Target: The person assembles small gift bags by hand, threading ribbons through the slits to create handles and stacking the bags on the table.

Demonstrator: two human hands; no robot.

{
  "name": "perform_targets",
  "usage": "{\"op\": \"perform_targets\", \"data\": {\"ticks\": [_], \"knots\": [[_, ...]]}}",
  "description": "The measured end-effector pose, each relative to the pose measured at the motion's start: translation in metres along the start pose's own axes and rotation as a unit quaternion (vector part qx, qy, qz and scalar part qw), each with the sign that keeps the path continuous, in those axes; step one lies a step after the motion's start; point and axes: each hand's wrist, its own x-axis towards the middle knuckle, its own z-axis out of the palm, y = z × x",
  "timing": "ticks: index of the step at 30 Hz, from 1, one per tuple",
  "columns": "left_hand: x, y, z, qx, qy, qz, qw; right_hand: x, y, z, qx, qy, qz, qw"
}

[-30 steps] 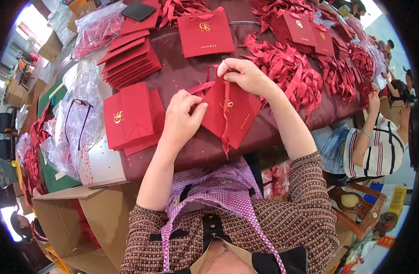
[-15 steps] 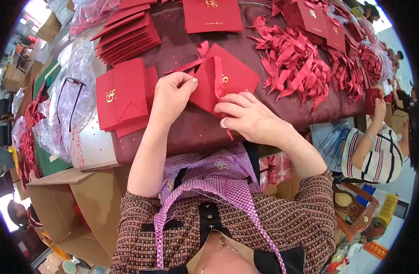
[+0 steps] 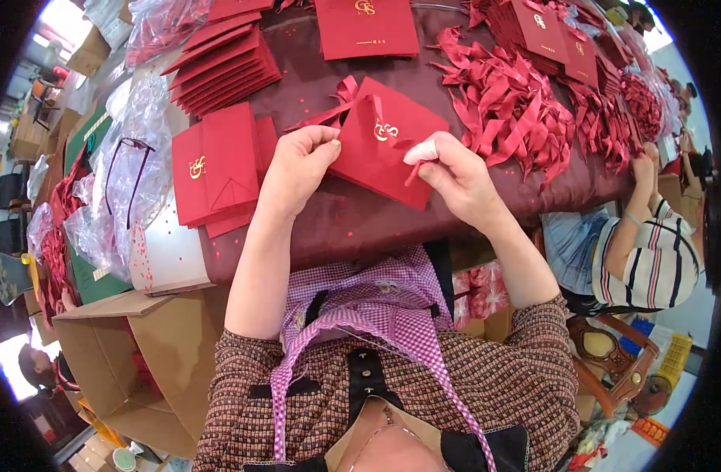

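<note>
A flat red paper bag (image 3: 374, 169) with a gold emblem lies tilted on the table in front of me. My left hand (image 3: 304, 164) is closed in a pinch at its left edge; exactly what the fingertips grip there is partly hidden. Over the bag's right side, my right hand (image 3: 459, 177) pinches a short end of red ribbon (image 3: 414, 172) between thumb and forefinger. White wrapping covers a fingertip of that hand. More of the ribbon crosses the bag's face, blurred. Another red ribbon (image 3: 346, 93) lies behind the bag's upper left edge.
Red bags (image 3: 219, 169) lie at my left, with a taller stack (image 3: 226, 71) behind. A large heap of red ribbons (image 3: 518, 110) is at the right. An open cardboard box (image 3: 132, 354) and glasses on plastic wrap (image 3: 130, 177) are left. A co-worker (image 3: 643, 252) sits at the right.
My right hand has moved from resting on the bag, fingers spread, to pinching the ribbon end at its right. The upright ribbon strand has shifted. My left hand stays nearly in place.
</note>
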Motion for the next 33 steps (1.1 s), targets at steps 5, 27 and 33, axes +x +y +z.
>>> {"op": "perform_targets", "data": {"ticks": [5,27,33], "knots": [[0.0,0.0,0.001,-0.077,-0.046,0.012,0.996,0.008,-0.004,0.005,-0.036,0.01,0.019,0.999],[-0.002,-0.002,0.003,-0.018,-0.053,0.04,0.998,0.034,0.011,0.053,-0.312,0.102,-0.109,0.938],[0.001,-0.011,0.003,0.013,-0.039,0.064,0.997,0.032,0.004,0.062,-0.418,0.099,-0.15,0.89]]}}
